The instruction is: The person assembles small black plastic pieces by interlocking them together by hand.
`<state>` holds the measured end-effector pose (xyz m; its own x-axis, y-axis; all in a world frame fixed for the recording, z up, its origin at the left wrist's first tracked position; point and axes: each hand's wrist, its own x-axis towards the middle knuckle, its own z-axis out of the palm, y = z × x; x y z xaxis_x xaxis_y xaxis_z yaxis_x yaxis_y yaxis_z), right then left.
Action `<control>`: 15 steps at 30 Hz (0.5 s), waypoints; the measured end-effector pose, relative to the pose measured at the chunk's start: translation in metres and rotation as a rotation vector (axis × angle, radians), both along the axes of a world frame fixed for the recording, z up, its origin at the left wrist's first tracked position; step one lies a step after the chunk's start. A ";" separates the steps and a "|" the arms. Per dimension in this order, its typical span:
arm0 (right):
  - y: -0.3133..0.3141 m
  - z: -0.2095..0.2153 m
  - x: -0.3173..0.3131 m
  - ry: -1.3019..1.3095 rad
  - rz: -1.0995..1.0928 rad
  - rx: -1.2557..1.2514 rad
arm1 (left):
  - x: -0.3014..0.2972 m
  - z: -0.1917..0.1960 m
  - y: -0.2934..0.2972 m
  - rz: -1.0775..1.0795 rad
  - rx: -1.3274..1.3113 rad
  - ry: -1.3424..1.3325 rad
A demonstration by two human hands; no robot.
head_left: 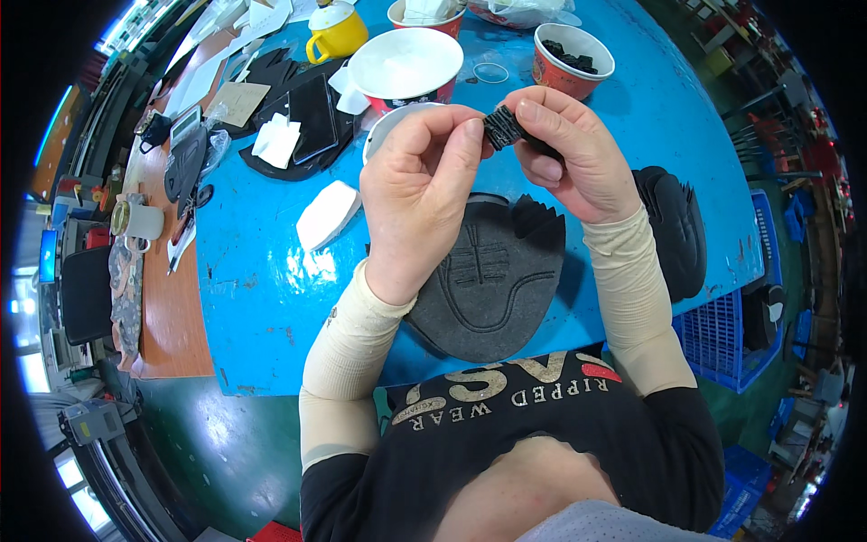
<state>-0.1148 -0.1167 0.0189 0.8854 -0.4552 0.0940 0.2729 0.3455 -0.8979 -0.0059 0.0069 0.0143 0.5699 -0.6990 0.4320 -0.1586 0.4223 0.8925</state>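
Observation:
Above the table, my left hand [417, 185] pinches the left end of a small black ridged piece [502, 129] between thumb and forefinger. My right hand [578, 155] has its fingers closed round the other end, and part of the piece is hidden by them. Below both hands lies a dark grey rounded fabric panel [488, 298], marked with curved and crossing raised lines. At its upper right edge sits a black zigzag-edged bit [539, 219]. A paper tub [582, 81] with black pieces inside stands beyond my right hand.
A stack of black panels [673, 235] lies at the right edge of the blue table [262, 334]. Farther back are a white-rimmed bowl [406, 65], a yellow mug [338, 34] and black scraps. Left of my hand lies a white wad [327, 215]. A blue crate [722, 334] stands at the right.

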 end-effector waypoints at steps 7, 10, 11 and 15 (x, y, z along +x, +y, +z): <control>0.004 -0.001 0.001 -0.038 0.015 -0.101 | 0.003 -0.011 -0.007 0.219 -0.043 -0.197; 0.010 0.002 0.003 0.010 -0.120 -0.236 | 0.005 -0.011 -0.006 0.350 -0.108 -0.506; 0.009 0.003 0.001 0.023 -0.103 -0.217 | 0.006 -0.009 -0.006 0.394 -0.149 -0.657; 0.014 0.004 0.003 -0.005 -0.196 -0.333 | 0.009 -0.007 -0.006 0.448 -0.184 -0.828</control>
<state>-0.1113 -0.1030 0.0227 0.7839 -0.5597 0.2689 0.3092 -0.0237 -0.9507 0.0036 0.0005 0.0069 0.2323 -0.3712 0.8990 -0.8903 0.2911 0.3502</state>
